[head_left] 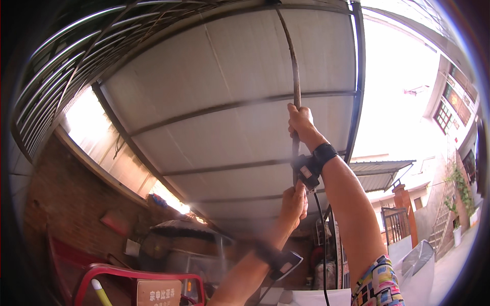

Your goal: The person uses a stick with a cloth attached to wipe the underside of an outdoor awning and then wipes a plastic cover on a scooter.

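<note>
A long, slightly crooked wooden pole (294,66) rises upright in front of me toward the roof. My right hand (301,121) is wrapped round it at mid-height, the arm stretched up. Lower on the same pole, my left hand (293,206) is closed round it. The pole's top end reaches the roof's far edge at the upper rim, where a dark thing is too small to make out. A black strapped device (308,171) sits on my right wrist, with a black cable hanging down. Another strapped device (287,265) is on my left wrist.
Overhead spans a pale panel roof (245,122) on dark metal beams. Metal bars (56,76) curve at the upper left. A red-framed vehicle (138,273) stands low at left, before a brick wall (61,188). At right are a gate (395,224) and a ladder (440,224).
</note>
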Action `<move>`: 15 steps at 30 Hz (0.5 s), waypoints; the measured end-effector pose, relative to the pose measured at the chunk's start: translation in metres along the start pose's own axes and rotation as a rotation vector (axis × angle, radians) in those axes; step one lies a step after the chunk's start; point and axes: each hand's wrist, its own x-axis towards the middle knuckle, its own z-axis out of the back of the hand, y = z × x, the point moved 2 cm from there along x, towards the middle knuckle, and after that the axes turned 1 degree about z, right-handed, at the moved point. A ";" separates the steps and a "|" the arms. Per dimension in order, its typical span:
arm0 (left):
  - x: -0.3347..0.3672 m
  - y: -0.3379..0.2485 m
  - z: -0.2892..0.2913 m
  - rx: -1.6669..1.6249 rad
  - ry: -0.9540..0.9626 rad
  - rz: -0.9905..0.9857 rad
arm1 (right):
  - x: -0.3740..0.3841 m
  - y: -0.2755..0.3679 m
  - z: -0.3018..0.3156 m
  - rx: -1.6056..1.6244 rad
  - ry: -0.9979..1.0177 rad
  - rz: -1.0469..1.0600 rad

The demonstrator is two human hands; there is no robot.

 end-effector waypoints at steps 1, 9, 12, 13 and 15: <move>0.001 0.002 -0.001 -0.004 -0.002 0.002 | -0.004 0.002 0.003 -0.041 -0.018 0.031; -0.017 0.041 -0.016 -0.103 -0.040 0.014 | -0.025 -0.021 0.029 -0.197 -0.074 0.115; -0.023 0.056 -0.011 -0.114 -0.053 0.090 | -0.041 -0.031 0.031 -0.230 -0.110 0.145; -0.026 0.059 -0.011 -0.117 -0.050 0.090 | -0.042 -0.035 0.033 -0.288 -0.135 0.239; -0.033 0.062 -0.008 -0.070 -0.042 0.075 | -0.052 -0.038 0.034 -0.253 -0.133 0.186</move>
